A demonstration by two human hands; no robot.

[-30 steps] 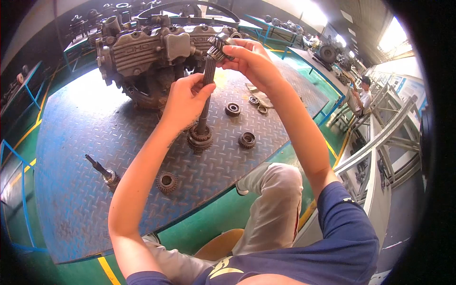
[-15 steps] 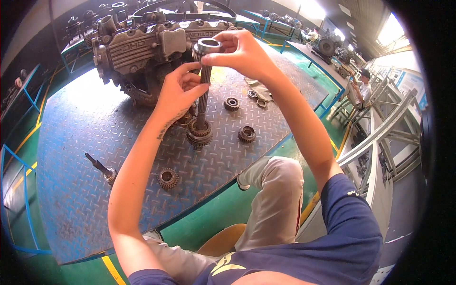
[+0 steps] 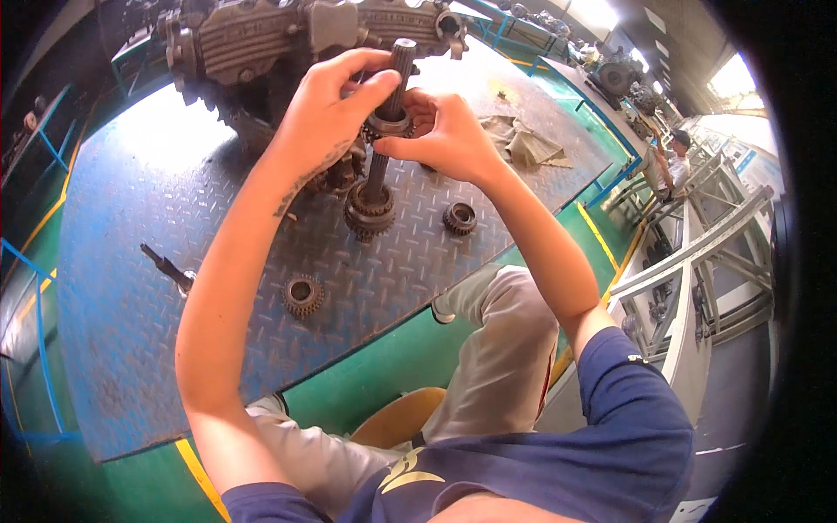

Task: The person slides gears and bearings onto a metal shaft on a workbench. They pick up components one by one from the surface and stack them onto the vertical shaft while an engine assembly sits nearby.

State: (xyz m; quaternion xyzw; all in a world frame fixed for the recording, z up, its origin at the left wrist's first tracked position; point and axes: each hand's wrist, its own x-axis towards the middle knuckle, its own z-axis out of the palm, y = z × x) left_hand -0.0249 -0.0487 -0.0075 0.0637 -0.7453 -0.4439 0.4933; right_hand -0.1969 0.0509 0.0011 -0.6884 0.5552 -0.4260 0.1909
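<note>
A splined gear shaft (image 3: 402, 71) stands upright on the metal-topped table, with a toothed gear cluster (image 3: 370, 212) around its lower end. My left hand (image 3: 336, 105) pinches the shaft just below its top. A gear ring (image 3: 389, 125) sits around the shaft partway down, and my right hand (image 3: 446, 138) grips it from the right with thumb and fingers. Two loose gears lie nearby: one gear (image 3: 459, 218) to the right of the cluster, another gear (image 3: 302, 296) nearer me. At the left, a thin dark shaft (image 3: 164, 265) is partly hidden by my left forearm.
A large engine (image 3: 261, 52) stands at the back of the diamond-plate table (image 3: 122, 349). A crumpled cloth (image 3: 528, 145) lies at the back right. Beyond the table, a person (image 3: 670, 166) sits near grey metal frames (image 3: 697, 288).
The gear ring, formerly at the shaft's top, is now lower around it, with my right hand still on it. My left hand has risen to the shaft's upper end. The view has shifted.
</note>
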